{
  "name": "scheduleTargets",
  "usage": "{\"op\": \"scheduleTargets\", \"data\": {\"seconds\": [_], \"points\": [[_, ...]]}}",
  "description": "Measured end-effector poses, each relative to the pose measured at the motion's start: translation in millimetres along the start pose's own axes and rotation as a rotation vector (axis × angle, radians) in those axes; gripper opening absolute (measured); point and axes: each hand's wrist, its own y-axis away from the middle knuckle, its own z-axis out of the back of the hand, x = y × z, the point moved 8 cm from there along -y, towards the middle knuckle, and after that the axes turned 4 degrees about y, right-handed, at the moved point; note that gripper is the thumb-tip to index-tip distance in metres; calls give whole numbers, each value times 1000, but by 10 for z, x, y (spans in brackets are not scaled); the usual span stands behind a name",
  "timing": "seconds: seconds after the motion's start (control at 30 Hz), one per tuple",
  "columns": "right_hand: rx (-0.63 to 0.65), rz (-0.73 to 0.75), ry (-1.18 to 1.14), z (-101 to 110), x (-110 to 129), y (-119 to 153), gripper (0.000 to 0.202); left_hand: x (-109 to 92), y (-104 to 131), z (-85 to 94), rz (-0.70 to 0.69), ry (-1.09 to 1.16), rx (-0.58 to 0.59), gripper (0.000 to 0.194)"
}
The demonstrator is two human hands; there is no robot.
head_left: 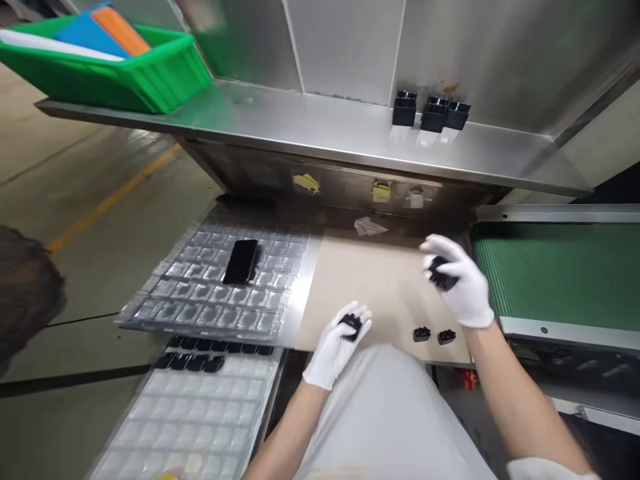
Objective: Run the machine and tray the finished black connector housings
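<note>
White gloves cover both hands. My left hand (334, 345) is closed round a small black plastic part (351, 325) above the front edge of the tan work surface (363, 273). Farther right, beside the conveyor, my right hand (459, 283) grips another black plastic part (442, 274) between thumb and fingers. Two similar small parts, one black block (421, 334) and its neighbour (447, 337), sit on the surface near its front edge, below my right hand. The exact kind of these parts cannot be made out.
Clear compartment trays (210, 293) lie left, with a black phone (241, 261) on top. A lower tray (200, 407) holds several black pieces. A green conveyor belt (560, 273) runs at right. On the steel shelf (300, 117) stand a green bin (165, 73) and black blocks (433, 114).
</note>
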Motion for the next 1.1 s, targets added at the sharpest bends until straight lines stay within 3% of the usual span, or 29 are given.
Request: {"op": "scheduleTargets", "data": {"seconds": [0.03,0.1,0.17,0.23,0.33,0.5,0.63,0.73,1.1], "points": [[-113,-66,-152,92,-225,-30,47,-67,-4,-100,-30,-16,40,63],[-209,-252,-465,12,-705,72,45,-185,-23,-341,-74,-65,136,61],[-230,-497,-770,-306,-1086,360,33,-265,-54,-563,-96,-145,212,57],[-227,-664,-943,-622,-1211,675,44,-300,-84,-740,-105,-242,262,53],[-323,-677,-1035,-726,-1022,900,61,-268,-79,-980,-103,-343,347,49],[-438,-359,-779,-333,-298,822,56,-142,85,-1349,-122,-354,453,47],[-459,-154,-579,-264,71,849,50,-144,252,-1563,-230,-396,526,46],[-459,-97,-494,-297,142,873,50,-167,321,-1610,-276,-432,519,45],[-463,-139,-438,-345,128,899,50,-189,348,-1582,-278,-511,491,45]]}}
